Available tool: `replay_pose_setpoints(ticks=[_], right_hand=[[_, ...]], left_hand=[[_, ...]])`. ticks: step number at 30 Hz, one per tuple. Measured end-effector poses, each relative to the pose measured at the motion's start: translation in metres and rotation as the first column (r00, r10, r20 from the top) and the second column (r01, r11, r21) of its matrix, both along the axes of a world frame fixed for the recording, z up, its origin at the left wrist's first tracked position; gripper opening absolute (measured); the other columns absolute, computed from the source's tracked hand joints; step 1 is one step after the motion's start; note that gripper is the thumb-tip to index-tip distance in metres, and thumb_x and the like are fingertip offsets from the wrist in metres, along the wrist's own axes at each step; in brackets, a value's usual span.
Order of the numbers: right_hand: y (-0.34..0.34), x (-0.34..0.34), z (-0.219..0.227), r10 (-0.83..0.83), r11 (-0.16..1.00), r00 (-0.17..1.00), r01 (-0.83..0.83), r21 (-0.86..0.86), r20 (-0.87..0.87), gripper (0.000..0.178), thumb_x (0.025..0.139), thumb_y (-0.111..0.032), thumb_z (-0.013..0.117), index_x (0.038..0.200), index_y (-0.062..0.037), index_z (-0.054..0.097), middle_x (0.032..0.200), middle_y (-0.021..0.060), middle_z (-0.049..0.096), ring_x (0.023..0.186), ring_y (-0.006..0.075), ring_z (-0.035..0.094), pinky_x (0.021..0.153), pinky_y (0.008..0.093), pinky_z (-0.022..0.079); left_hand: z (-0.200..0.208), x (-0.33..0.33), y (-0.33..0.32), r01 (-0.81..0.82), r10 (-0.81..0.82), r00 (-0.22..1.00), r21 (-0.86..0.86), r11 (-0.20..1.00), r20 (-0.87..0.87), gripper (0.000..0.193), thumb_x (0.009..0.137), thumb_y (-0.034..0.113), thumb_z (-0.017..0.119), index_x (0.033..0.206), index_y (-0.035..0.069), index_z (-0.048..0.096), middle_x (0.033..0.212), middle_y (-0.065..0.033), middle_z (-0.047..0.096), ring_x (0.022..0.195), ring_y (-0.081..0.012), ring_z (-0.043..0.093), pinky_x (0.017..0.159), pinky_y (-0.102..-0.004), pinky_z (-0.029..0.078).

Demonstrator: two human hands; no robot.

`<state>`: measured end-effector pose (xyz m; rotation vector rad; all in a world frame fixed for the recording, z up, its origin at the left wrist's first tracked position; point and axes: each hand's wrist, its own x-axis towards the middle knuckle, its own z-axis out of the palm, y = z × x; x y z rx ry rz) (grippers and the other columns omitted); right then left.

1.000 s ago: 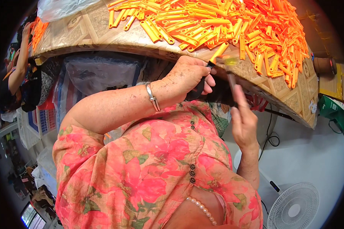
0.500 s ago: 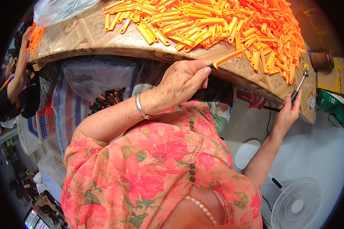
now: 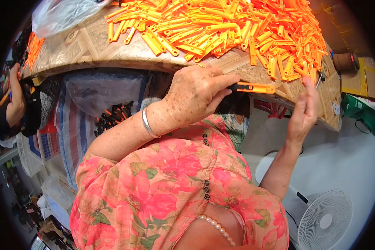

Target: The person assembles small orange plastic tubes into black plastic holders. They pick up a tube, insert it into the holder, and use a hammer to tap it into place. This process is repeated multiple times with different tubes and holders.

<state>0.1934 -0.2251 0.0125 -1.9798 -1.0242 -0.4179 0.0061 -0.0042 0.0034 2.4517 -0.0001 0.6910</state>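
Note:
My left hand [image 3: 200,89] pinches the black end of an orange plastic handle piece [image 3: 258,88], which points to the right in front of the table's near edge. Its slotted face shows. Just past the piece's free end, my right hand [image 3: 303,114] is raised with fingers stretched out, somewhat blurred, and nothing shows in it. Its fingertips reach the near right edge of a large pile of orange plastic handle pieces [image 3: 221,27]. A small dark object [image 3: 321,77], perhaps the tool's end, shows just beyond those fingers; the rest is hidden.
The curved table [image 3: 112,52] has a clear plastic bag [image 3: 66,16] at its left. Below hangs a striped sack [image 3: 71,108] with black and orange pieces [image 3: 114,116]. A white fan [image 3: 326,221] stands lower right, cartons [image 3: 360,79] at far right. Another person's arm [image 3: 16,96] shows left.
My right hand has let go of the metal-shafted tool with a dark grip and moved left. My left hand has turned the orange piece from slanting upward to nearly level, slotted face showing.

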Motion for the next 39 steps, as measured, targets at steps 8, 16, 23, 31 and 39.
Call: replay_pose_setpoints(ticks=[8, 16, 23, 31, 39], right_hand=[[0.044, -0.060, 0.009, 0.251, 0.963, 0.739, -0.259, 0.081, -0.625, 0.011, 0.089, -0.011, 0.070, 0.094, -0.0013, 0.072, 0.078, 0.0009, 0.067, 0.070, 0.0072, 0.057, 0.066, 0.0230, 0.047], [0.075, -0.067, -0.010, 0.424, 0.848, 0.607, -0.004, 0.530, -0.673, 0.011, 0.093, -0.008, 0.066, 0.096, 0.0017, 0.069, 0.074, -0.0035, 0.058, 0.068, 0.0032, 0.051, 0.062, 0.0191, 0.042], [0.094, -0.062, -0.003, 0.345, 0.939, 0.803, -0.289, 0.189, -0.486, 0.010, 0.091, -0.008, 0.066, 0.097, -0.0007, 0.069, 0.084, 0.0068, 0.068, 0.074, 0.0135, 0.062, 0.066, 0.0279, 0.049], [0.080, -0.017, -0.004, -0.123, 0.986, 0.981, 0.105, -0.129, -0.147, 0.011, 0.087, -0.010, 0.067, 0.095, -0.0050, 0.071, 0.081, 0.0078, 0.063, 0.074, 0.0258, 0.060, 0.070, 0.0368, 0.047], [0.088, -0.002, -0.014, -0.025, 0.957, 0.987, 0.069, -0.281, 0.157, 0.027, 0.081, -0.003, 0.065, 0.105, -0.0132, 0.073, 0.094, 0.0046, 0.062, 0.091, 0.0229, 0.058, 0.080, 0.0377, 0.043]], left_hand=[[0.023, 0.010, 0.009, 0.042, -0.064, 0.992, 0.192, 0.981, 0.110, 0.037, 0.073, 0.012, 0.076, 0.109, 0.011, 0.068, 0.082, -0.0059, 0.062, 0.081, -0.0271, 0.062, 0.072, -0.0384, 0.051], [0.018, 0.001, 0.018, -0.006, 0.069, 0.987, -0.396, 0.918, 0.143, 0.024, 0.081, 0.010, 0.076, 0.099, 0.000, 0.064, 0.089, -0.0100, 0.066, 0.081, -0.0179, 0.065, 0.074, -0.0262, 0.052], [-0.002, 0.014, 0.016, 0.054, -0.072, 0.996, -0.998, -0.032, 0.057, 0.025, 0.096, 0.011, 0.060, 0.118, -0.001, 0.064, 0.108, -0.0102, 0.068, 0.096, -0.0156, 0.066, 0.081, -0.0289, 0.057], [-0.015, 0.013, 0.020, -0.024, -0.040, 0.999, -0.999, 0.040, -0.026, 0.024, 0.095, 0.008, 0.060, 0.115, -0.005, 0.063, 0.107, -0.0171, 0.069, 0.100, -0.0221, 0.068, 0.083, -0.0323, 0.058], [-0.017, 0.015, 0.020, -0.011, -0.042, 0.999, -0.998, 0.066, -0.014, 0.022, 0.095, 0.008, 0.061, 0.113, -0.001, 0.066, 0.102, -0.0125, 0.071, 0.093, -0.0167, 0.068, 0.078, -0.0280, 0.058]])
